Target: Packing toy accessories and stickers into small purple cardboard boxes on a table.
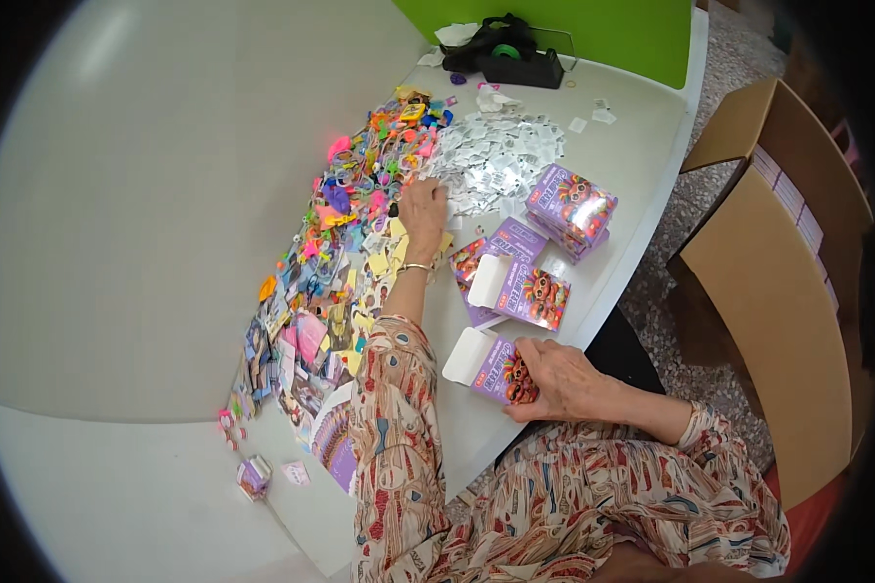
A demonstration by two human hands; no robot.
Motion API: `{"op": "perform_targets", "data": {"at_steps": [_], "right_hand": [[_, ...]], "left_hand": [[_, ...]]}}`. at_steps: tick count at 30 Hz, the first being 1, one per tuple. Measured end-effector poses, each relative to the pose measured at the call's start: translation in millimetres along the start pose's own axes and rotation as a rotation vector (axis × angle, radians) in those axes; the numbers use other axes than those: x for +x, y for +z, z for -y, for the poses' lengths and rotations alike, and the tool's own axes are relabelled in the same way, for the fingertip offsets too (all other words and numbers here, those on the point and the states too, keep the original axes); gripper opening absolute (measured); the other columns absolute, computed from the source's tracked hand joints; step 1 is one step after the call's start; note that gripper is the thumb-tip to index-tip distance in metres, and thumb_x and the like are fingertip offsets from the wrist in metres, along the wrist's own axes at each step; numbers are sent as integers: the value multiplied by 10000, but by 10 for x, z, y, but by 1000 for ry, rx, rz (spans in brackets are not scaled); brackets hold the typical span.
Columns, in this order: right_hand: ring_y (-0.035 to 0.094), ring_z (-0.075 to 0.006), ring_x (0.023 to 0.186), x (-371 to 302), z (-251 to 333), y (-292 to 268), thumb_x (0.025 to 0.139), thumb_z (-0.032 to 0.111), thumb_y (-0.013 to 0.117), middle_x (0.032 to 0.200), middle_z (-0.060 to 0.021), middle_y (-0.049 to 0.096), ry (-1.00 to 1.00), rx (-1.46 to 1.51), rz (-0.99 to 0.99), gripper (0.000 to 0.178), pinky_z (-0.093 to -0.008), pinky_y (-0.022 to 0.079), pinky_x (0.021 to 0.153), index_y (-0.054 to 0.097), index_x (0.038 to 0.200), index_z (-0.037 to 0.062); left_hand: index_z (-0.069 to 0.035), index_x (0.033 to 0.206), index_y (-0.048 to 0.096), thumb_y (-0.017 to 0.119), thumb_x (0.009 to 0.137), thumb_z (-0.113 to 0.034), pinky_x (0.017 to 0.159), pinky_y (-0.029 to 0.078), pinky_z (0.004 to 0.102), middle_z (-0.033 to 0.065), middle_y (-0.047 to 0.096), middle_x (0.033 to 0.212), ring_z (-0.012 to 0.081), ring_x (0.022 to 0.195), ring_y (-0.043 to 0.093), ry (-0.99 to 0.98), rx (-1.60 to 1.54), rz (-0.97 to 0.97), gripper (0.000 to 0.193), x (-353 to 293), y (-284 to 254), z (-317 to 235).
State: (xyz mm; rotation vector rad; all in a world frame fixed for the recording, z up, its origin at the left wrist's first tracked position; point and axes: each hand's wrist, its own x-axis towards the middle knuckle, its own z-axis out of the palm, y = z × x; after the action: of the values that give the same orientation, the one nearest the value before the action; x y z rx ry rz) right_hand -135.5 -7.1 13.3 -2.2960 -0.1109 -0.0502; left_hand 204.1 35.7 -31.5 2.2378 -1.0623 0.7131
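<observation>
My right hand (566, 381) grips a small purple cardboard box (501, 374) at the table's near edge, thumb and fingers around its sides. The box's white flap (469, 356) stands open to the left. My left hand (424, 209) reaches to the pile of colourful trinkets (335, 197), beside the heap of small silvery-white packets (501, 155). Its fingers are curled down and close together; whatever is under the fingertips is hidden. Just beyond the gripped box lies another purple box (530, 294) with its white flap raised.
Purple boxes (572, 206) are stacked at the right, near flat purple cartons (515, 238). Yellow and printed cards (379, 262) spread below the trinkets. A black tape dispenser (521, 70) stands by the green partition (564, 29). Right of the table is a large open cardboard carton (768, 291).
</observation>
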Motion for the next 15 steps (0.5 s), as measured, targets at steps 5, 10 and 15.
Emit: {"op": "perform_targets", "data": {"at_steps": [5, 10, 15], "right_hand": [[610, -412, 775, -5, 22, -75, 685, 434, 757, 829, -249, 581, 4, 1, 40, 656, -463, 526, 689, 407, 978, -36], [600, -433, 765, -104, -4, -257, 699, 401, 750, 832, -270, 573, 8, -18, 33, 636, -470, 506, 690, 406, 997, -43], [592, -390, 836, -108, 77, -244, 667, 369, 771, 866, -233, 565, 27, -126, 90, 690, -424, 490, 741, 398, 1069, -52]], "left_hand": [[-1, 716, 602, 674, 806, -146, 542, 407, 317, 53, 566, 627, 170, 563, 497, -329, -356, 227, 185, -105, -655, -93], [11, 962, 688, 670, 857, -132, 520, 373, 212, -46, 580, 664, 19, 600, 483, -834, -736, 399, 179, -801, -1454, -522], [-3, 1004, 692, 657, 896, -134, 634, 466, 200, -17, 653, 815, 45, 713, 576, -895, -602, 402, 173, -1516, -1666, -315]]}}
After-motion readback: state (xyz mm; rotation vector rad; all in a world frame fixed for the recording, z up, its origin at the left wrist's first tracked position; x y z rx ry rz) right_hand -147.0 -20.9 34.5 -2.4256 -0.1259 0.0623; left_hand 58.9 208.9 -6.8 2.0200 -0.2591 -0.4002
